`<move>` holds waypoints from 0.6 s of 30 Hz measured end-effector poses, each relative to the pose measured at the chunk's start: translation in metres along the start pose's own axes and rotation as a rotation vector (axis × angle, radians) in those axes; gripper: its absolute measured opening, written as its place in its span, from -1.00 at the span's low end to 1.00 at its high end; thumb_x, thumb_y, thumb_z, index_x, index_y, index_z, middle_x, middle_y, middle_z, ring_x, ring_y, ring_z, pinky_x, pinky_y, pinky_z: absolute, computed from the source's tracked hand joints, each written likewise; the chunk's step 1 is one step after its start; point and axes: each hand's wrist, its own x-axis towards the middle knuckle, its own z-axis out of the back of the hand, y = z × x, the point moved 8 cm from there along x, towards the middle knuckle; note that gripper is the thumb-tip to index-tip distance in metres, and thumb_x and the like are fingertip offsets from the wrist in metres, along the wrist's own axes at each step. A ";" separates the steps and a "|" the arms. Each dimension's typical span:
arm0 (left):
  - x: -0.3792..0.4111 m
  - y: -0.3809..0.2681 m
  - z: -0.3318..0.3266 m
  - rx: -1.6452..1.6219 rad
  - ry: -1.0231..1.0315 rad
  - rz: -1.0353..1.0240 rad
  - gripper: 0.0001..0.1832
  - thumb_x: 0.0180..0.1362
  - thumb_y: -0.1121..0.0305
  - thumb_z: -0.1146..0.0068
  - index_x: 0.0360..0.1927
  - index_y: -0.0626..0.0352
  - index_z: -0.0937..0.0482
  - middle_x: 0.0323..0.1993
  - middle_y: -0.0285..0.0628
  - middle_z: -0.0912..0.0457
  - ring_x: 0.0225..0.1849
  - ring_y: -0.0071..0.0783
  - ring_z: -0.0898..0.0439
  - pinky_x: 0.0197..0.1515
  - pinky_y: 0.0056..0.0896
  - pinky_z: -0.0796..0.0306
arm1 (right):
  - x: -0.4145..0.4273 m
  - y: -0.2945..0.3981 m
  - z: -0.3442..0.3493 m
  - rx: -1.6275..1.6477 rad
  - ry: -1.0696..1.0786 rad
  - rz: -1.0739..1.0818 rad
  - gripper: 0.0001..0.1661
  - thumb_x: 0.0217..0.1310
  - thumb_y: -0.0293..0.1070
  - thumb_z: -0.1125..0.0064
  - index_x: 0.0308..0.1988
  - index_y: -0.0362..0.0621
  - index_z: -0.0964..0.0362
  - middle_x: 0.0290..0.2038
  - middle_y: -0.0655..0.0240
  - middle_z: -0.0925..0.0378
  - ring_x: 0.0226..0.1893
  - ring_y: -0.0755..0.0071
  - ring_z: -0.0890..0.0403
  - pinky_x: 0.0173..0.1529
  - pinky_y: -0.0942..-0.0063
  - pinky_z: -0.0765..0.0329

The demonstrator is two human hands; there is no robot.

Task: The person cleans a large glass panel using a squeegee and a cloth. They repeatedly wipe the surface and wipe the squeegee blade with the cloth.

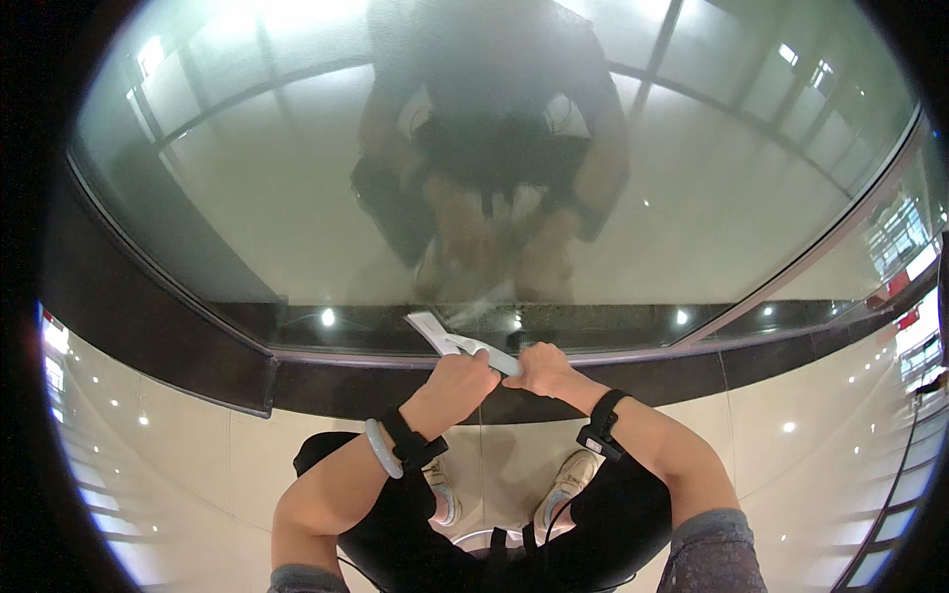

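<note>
A white squeegee (439, 333) slants across the bottom of a large glass pane (311, 222), its blade end up and to the left. My left hand (456, 393) grips the handle close to the head. At the handle's lower right end, my right hand (545, 370) is closed around the grip. The blade lies at or just in front of the glass; exact contact is hard to tell. Pale streaks show on the pane beside the squeegee head.
A metal frame strip (356, 359) edges the pane above a dark stone base (652, 382). The dark wall turns a corner (271, 370) at the left. Glossy beige floor tiles (215, 459) lie below, with my shoes (574, 474) on them. A second glass panel (838, 274) continues rightward.
</note>
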 end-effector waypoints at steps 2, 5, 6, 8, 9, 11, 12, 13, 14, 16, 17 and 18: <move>0.002 -0.004 0.002 -0.020 -0.046 -0.018 -0.89 0.02 0.48 -0.17 -0.32 0.15 -0.59 -0.30 -0.05 -0.53 -0.35 -0.18 -0.69 -0.36 -0.25 -0.57 | 0.006 -0.002 -0.008 0.012 -0.034 0.057 -0.27 -0.01 0.32 -0.32 -0.40 -0.26 -0.68 -0.42 -0.04 -0.67 -0.28 -0.14 -0.72 -0.15 0.12 -0.65; 0.004 -0.011 0.011 -0.019 -0.043 -0.029 -0.89 0.01 0.48 -0.17 -0.34 0.18 -0.58 -0.29 -0.04 -0.52 -0.32 -0.17 -0.68 -0.32 -0.24 -0.58 | -0.011 -0.089 -0.013 -0.009 0.037 -0.007 -0.37 -0.02 0.23 -0.35 -0.45 -0.21 -0.67 -0.49 0.06 -0.67 -0.34 0.00 -0.74 -0.18 0.16 -0.64; 0.002 -0.012 0.011 -0.007 -0.065 -0.027 -0.89 -0.01 0.49 -0.18 -0.36 0.20 -0.56 -0.29 -0.04 -0.51 -0.31 -0.16 -0.67 -0.30 -0.24 -0.57 | -0.021 -0.124 -0.017 -0.067 0.032 -0.084 -0.41 -0.09 0.17 -0.40 -0.39 -0.21 -0.68 -0.47 0.09 -0.68 -0.32 0.00 -0.74 -0.16 0.17 -0.64; 0.000 -0.008 0.007 -0.008 -0.037 -0.013 -0.88 -0.02 0.49 -0.18 -0.36 0.20 -0.56 -0.30 -0.04 -0.51 -0.30 -0.15 -0.67 -0.30 -0.24 -0.57 | -0.050 -0.189 -0.029 -0.120 0.114 -0.328 -0.43 -0.10 0.10 -0.45 -0.19 -0.10 -0.69 -0.26 0.12 -0.72 -0.17 0.05 -0.74 -0.02 0.19 -0.64; 0.000 -0.007 0.006 -0.008 -0.023 -0.009 -0.88 -0.02 0.49 -0.19 -0.36 0.20 -0.56 -0.30 -0.04 -0.51 -0.30 -0.15 -0.67 -0.29 -0.24 -0.57 | -0.060 -0.219 -0.040 -0.171 0.105 -0.373 -0.43 -0.10 0.10 -0.46 -0.19 -0.10 -0.69 -0.28 0.14 -0.72 -0.19 0.07 -0.74 -0.04 0.18 -0.65; -0.001 -0.005 0.003 -0.021 -0.032 -0.019 -0.88 -0.03 0.49 -0.19 -0.36 0.20 -0.56 -0.30 -0.04 -0.51 -0.29 -0.15 -0.67 -0.29 -0.25 -0.57 | -0.072 -0.237 -0.047 -0.230 0.036 -0.385 -0.44 -0.10 0.08 -0.46 -0.20 -0.12 -0.69 -0.30 0.15 -0.72 -0.21 0.09 -0.75 -0.06 0.19 -0.66; 0.000 -0.006 0.002 -0.024 -0.040 -0.031 -0.87 -0.04 0.49 -0.19 -0.36 0.20 -0.56 -0.30 -0.04 -0.51 -0.28 -0.15 -0.67 -0.29 -0.25 -0.57 | -0.068 -0.230 -0.053 -0.184 0.075 -0.349 -0.44 -0.08 0.09 -0.46 -0.21 -0.14 -0.68 -0.30 0.13 -0.71 -0.22 0.07 -0.75 -0.06 0.18 -0.66; 0.000 -0.006 0.001 -0.033 -0.034 -0.045 -0.88 -0.03 0.49 -0.20 -0.36 0.20 -0.56 -0.30 -0.04 -0.51 -0.27 -0.16 -0.67 -0.29 -0.25 -0.57 | -0.057 -0.211 -0.056 -0.137 0.111 -0.313 -0.44 -0.07 0.09 -0.45 -0.22 -0.16 -0.68 -0.31 0.11 -0.71 -0.22 0.05 -0.74 -0.06 0.17 -0.65; -0.002 -0.007 -0.002 -0.044 -0.024 -0.052 -0.88 -0.03 0.49 -0.20 -0.37 0.20 -0.56 -0.30 -0.04 -0.52 -0.26 -0.16 -0.67 -0.28 -0.25 -0.58 | -0.045 -0.172 -0.051 -0.076 0.096 -0.239 -0.45 -0.04 0.09 -0.44 -0.23 -0.17 -0.67 -0.32 0.10 -0.70 -0.23 0.02 -0.74 -0.06 0.15 -0.65; -0.001 -0.009 -0.007 -0.044 -0.002 -0.050 -0.88 -0.03 0.49 -0.20 -0.37 0.20 -0.56 -0.28 -0.04 -0.52 -0.25 -0.16 -0.67 -0.27 -0.24 -0.58 | -0.021 -0.069 -0.033 0.021 0.084 -0.057 -0.49 0.03 0.06 -0.39 -0.26 -0.19 -0.66 -0.35 0.04 -0.68 -0.27 -0.06 -0.71 -0.08 0.10 -0.64; -0.001 -0.009 -0.011 -0.032 0.013 -0.042 -0.88 -0.02 0.49 -0.20 -0.37 0.20 -0.56 -0.28 -0.04 -0.53 -0.25 -0.17 -0.68 -0.27 -0.24 -0.58 | -0.007 -0.027 -0.030 0.082 0.033 0.025 -0.49 0.04 0.05 -0.38 -0.25 -0.20 -0.66 -0.35 0.01 -0.68 -0.25 -0.09 -0.72 -0.11 0.10 -0.65; -0.001 -0.009 -0.012 -0.019 0.032 -0.028 -0.89 -0.02 0.49 -0.20 -0.36 0.19 -0.56 -0.27 -0.04 -0.53 -0.24 -0.17 -0.68 -0.26 -0.24 -0.58 | 0.006 0.016 -0.029 0.060 0.042 0.072 -0.49 0.05 0.05 -0.37 -0.26 -0.21 -0.66 -0.34 -0.01 -0.68 -0.24 -0.09 -0.72 -0.12 0.11 -0.66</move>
